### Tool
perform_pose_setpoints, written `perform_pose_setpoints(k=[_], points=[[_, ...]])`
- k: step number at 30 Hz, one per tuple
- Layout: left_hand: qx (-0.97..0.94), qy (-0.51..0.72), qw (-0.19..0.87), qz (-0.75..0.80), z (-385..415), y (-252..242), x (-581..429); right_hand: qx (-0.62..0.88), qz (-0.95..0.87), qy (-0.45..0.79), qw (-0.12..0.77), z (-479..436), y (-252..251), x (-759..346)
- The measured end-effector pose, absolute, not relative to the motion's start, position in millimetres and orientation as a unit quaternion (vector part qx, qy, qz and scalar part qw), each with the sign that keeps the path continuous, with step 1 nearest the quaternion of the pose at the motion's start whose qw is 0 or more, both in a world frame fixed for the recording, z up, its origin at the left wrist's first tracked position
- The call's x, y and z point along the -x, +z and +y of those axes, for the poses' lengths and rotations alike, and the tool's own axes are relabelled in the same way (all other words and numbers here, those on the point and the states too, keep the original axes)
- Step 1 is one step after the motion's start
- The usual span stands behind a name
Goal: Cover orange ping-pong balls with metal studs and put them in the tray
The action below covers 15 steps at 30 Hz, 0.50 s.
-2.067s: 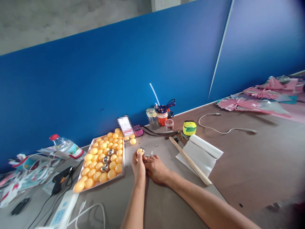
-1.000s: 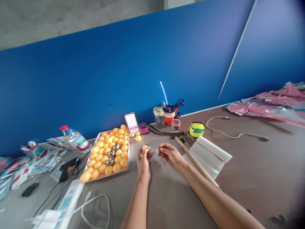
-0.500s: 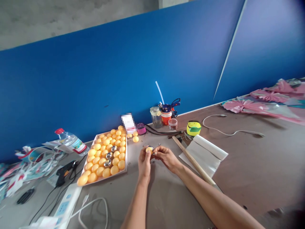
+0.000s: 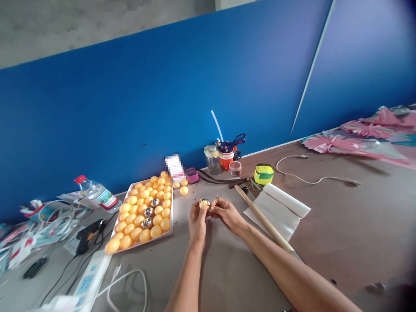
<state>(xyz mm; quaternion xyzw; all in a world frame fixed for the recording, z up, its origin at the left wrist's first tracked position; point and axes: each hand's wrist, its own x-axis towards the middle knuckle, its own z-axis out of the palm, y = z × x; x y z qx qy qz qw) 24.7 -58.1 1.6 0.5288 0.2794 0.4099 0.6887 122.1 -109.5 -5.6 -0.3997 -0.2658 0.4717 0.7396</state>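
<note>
My left hand (image 4: 197, 221) is closed around an orange ping-pong ball (image 4: 204, 203), partly covered in shiny silver. Against the ball's right side, my right hand (image 4: 225, 213) has thumb and forefinger pinched together; whatever lies between them is too small to make out. Both hands are above the table, right of a shallow box (image 4: 172, 216) of orange ping-pong balls (image 4: 144, 235). Among those sit three silver-covered balls (image 4: 148, 212). To the right of my hands, a sheet of silvery film (image 4: 282, 212) lies partly rolled, with a wooden strip (image 4: 263, 219) along its left edge.
At the back stand a lidded clear jar (image 4: 213, 160), an orange cup (image 4: 226, 159) of tools and a yellow-green tape roll (image 4: 263, 174). On the left are a water bottle (image 4: 100, 195), a glue gun (image 4: 87, 234) and a power strip (image 4: 87, 279). Pink wrapping (image 4: 338, 145) lies far right.
The ball has turned slightly in my fingers, and its orange side shows more plainly. Both hands stay in nearly the same place.
</note>
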Motion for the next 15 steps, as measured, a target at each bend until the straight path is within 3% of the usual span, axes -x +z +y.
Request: perform_pose_setpoints(k=[15], points=[[-0.607, 0.419, 0.589, 0.331, -55.6, -0.9, -20.8, 0.343, -0.232, 0.534, 0.737, -110.2, -7.7, -120.1]])
